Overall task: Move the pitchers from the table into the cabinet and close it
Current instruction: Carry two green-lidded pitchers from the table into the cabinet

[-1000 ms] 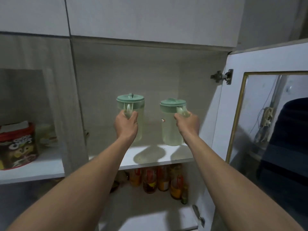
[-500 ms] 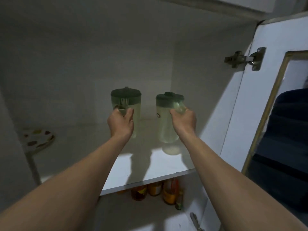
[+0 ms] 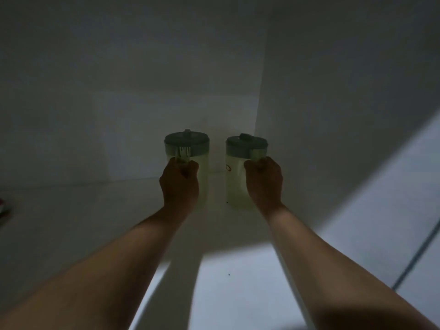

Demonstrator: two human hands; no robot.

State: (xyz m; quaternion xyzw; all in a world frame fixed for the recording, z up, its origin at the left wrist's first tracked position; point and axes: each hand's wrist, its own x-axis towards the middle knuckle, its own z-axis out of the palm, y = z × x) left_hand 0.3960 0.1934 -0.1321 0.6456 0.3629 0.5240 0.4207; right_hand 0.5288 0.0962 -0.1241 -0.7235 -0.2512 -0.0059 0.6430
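Note:
Two pale translucent pitchers with green lids stand side by side deep inside the dim cabinet, near its back right corner. My left hand point(image 3: 179, 183) is closed around the handle of the left pitcher point(image 3: 202, 163). My right hand point(image 3: 264, 181) grips the handle of the right pitcher point(image 3: 234, 182), which has a small red mark on its side. Both pitchers look upright with their bases at the white shelf point(image 3: 226, 282); whether they rest on it I cannot tell.
The cabinet's back wall point(image 3: 142, 91) and right side wall point(image 3: 345, 115) close in around the pitchers. The inside of the open door point(image 3: 404, 234) shows at the lower right. A small reddish object point(image 3: 3, 208) sits at the far left edge.
Both hands have carried the pitchers further back and lower onto the shelf level. My view has moved into the cabinet, so the hinge and lower bottles have left the frame.

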